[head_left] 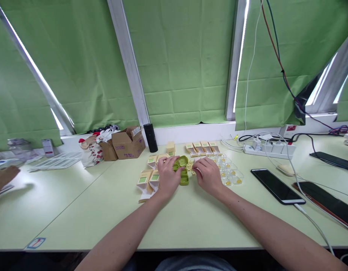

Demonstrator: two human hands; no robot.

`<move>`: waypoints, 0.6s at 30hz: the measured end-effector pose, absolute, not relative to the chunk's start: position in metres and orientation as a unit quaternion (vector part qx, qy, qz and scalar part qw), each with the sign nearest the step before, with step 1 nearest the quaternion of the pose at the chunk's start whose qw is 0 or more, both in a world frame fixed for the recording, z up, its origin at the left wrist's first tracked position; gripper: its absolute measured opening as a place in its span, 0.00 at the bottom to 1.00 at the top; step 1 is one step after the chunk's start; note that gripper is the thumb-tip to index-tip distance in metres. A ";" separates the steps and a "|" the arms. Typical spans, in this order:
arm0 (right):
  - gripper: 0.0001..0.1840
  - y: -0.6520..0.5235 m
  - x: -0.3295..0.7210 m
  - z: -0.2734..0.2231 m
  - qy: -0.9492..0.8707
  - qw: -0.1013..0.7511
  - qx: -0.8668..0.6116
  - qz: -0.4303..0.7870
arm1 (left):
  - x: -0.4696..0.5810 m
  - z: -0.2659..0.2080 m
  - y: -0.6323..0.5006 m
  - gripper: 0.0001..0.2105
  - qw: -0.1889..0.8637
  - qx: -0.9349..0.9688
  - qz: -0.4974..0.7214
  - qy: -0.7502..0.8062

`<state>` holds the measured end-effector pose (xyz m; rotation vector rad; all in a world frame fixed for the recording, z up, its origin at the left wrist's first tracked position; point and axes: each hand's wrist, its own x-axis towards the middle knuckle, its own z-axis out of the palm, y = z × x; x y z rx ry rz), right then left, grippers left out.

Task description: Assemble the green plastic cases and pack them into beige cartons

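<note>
My left hand (pixel 168 174) is closed round the near left side of an olive-green plastic case (pixel 184 180), which has several square compartments and a raised part at the far end. My right hand (pixel 207 174) is just right of the case, thumb and fingers pinched together. Whatever lies between those fingertips is too small to make out. Small yellow pieces (pixel 190 165) lie on the table between the two hands. Touching distance from my right hand are clear plastic cups (pixel 232 174) with yellow contents. Folded cardboard boxes (pixel 145 180) with green windows stand beside my left hand.
More small boxes (pixel 203 148) line up behind the cups. At the back are a cardboard carton (pixel 128 143) and a black cylinder (pixel 150 137). Phones (pixel 277 186), cables and a power strip (pixel 268 149) occupy the right. Another person's hand (pixel 6 177) shows at the far left.
</note>
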<state>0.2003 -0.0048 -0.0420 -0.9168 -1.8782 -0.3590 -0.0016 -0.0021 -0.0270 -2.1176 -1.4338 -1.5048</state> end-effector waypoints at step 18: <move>0.07 0.022 0.176 -0.058 -0.809 0.285 -0.477 -0.192 | 0.002 -0.026 -0.005 0.20 0.069 -0.705 -0.517 -0.480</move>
